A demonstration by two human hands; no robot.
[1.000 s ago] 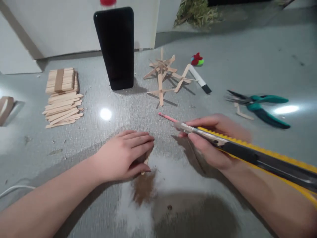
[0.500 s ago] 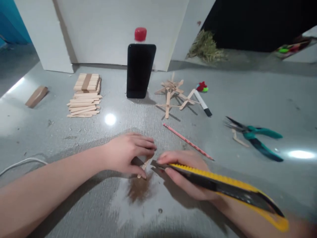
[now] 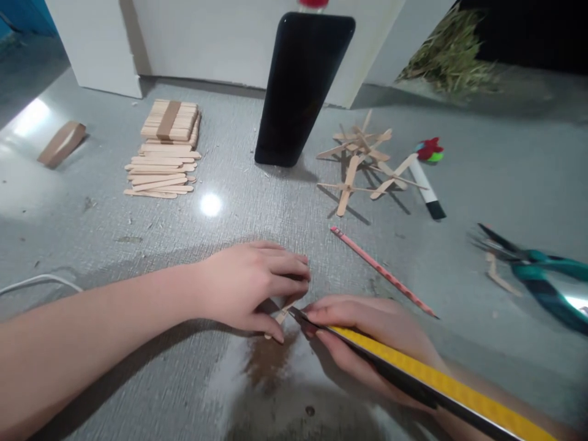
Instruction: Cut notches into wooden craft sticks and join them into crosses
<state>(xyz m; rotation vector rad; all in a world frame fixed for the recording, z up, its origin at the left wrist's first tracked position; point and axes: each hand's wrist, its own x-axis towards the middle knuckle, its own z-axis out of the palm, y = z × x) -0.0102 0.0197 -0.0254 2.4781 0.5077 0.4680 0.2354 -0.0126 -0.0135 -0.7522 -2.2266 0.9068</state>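
Yellow utility knife [image 3: 404, 362], handle at the near right, held in the right hand [image 3: 372, 331], fingers clamped near its blade. The blade tip lies at a craft stick [image 3: 281, 316], set on the worktop [image 3: 151, 398] under the thumb of the left hand [image 3: 250, 285]; that thumb and the fingers stand apart. Worktop grey and finely textured, with a brown stain [image 3: 271, 361] beside the hands and bright reflections. Right: pink pencil [image 3: 386, 272], then teal-handled pliers [image 3: 533, 263], jaws apart. Left: white cable [image 3: 41, 278]. Beyond: loose sticks [image 3: 158, 177] below a banded bundle [image 3: 169, 121]; brown paper loop [image 3: 62, 144]; joined sticks [image 3: 356, 156] near a black-capped marker [image 3: 427, 187]. Behind: upright smartphone [image 3: 303, 92], red bottle cap [image 3: 313, 3], white panel [image 3: 206, 43] and, at far right, dry grass [image 3: 452, 55].
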